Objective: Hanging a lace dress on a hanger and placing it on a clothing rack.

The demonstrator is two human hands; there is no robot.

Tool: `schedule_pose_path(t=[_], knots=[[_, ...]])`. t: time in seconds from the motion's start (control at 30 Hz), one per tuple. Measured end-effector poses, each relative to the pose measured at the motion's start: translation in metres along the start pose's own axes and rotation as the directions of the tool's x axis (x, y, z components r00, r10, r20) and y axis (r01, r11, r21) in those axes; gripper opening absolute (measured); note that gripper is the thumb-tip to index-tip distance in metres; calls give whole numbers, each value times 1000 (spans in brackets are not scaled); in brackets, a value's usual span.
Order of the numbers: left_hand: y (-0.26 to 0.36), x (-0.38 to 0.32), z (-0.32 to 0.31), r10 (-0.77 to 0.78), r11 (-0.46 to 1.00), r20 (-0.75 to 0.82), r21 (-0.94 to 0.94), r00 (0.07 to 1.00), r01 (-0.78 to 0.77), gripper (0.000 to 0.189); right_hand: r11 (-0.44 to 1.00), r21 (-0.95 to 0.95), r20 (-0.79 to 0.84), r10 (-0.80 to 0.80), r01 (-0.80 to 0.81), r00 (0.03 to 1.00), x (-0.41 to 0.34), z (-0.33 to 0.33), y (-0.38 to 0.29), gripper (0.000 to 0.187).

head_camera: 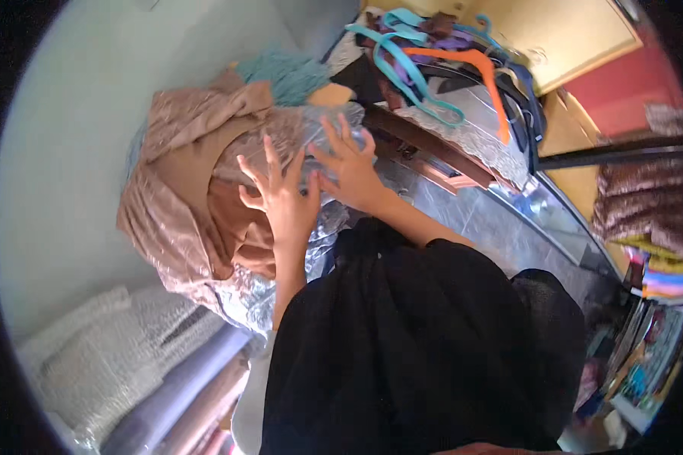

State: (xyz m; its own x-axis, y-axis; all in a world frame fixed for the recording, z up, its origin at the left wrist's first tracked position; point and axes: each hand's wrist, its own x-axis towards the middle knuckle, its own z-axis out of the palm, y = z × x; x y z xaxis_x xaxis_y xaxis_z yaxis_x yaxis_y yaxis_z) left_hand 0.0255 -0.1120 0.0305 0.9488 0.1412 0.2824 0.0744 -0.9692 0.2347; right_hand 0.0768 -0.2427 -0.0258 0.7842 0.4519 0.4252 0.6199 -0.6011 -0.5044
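Note:
My left hand (283, 199) is over a heap of cloth, its fingers spread and holding nothing. Just right of it, my right hand (350, 168) also has its fingers apart, above a clear plastic wrap (310, 128). Whether the palms press on the heap cannot be told. A light brown cloth (176, 165) drapes over the heap's left side. Rust-brown fabric (239, 227) shows below and left of my left hand. Crumpled teal fabric (284, 77) lies at the far end of the heap.
Turquoise (404, 68) and orange (484, 62) hangers lie on garments at the upper right. Plastic-wrapped rolls (108, 352) lean at the lower left. A glass-panelled edge (552, 216) runs along the right, near a shelf of stacked items (654, 341). Grey floor (449, 210) shows between.

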Motion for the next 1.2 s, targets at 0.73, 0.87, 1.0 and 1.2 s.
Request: schedule_pose_path(t=[0.73, 0.87, 1.0, 1.2], knots=[[369, 100, 203, 635, 733, 56, -358, 770, -578, 32, 662, -325, -379, 563, -675, 734, -148, -244, 342, 43], [433, 156, 237, 704, 647, -156, -260, 692, -717, 36, 581, -337, -452, 591, -741, 669, -140, -266, 397, 43], [483, 213, 281, 758, 638, -208, 40, 618, -769, 41, 527, -312, -441, 656, -790, 612, -116, -273, 435, 48], [518, 248, 320, 811, 585, 48, -10, 584, -811, 34, 410, -279, -409, 768, -869, 493, -101, -265, 471, 44]])
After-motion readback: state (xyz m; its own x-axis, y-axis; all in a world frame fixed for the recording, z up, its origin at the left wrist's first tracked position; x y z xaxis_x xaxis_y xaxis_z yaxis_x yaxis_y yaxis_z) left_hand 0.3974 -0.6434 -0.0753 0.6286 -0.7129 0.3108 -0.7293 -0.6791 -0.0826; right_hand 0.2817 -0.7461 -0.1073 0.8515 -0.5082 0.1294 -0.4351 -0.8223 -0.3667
